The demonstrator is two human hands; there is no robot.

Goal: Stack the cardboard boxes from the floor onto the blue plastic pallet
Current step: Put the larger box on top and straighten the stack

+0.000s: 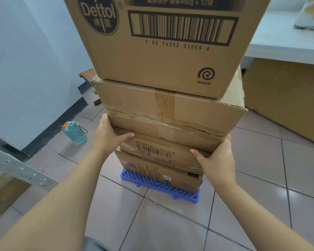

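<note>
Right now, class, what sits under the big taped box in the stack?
Under the taped box lies a flatter barcode box, then at least one printed box on the blue pallet. Their tops and the pallet's middle are covered, so nothing there can be seen.

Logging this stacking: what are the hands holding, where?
Left hand and right hand brace the taped cardboard box at its lower front corners, fingers flat on the barcoded box beneath.
</note>
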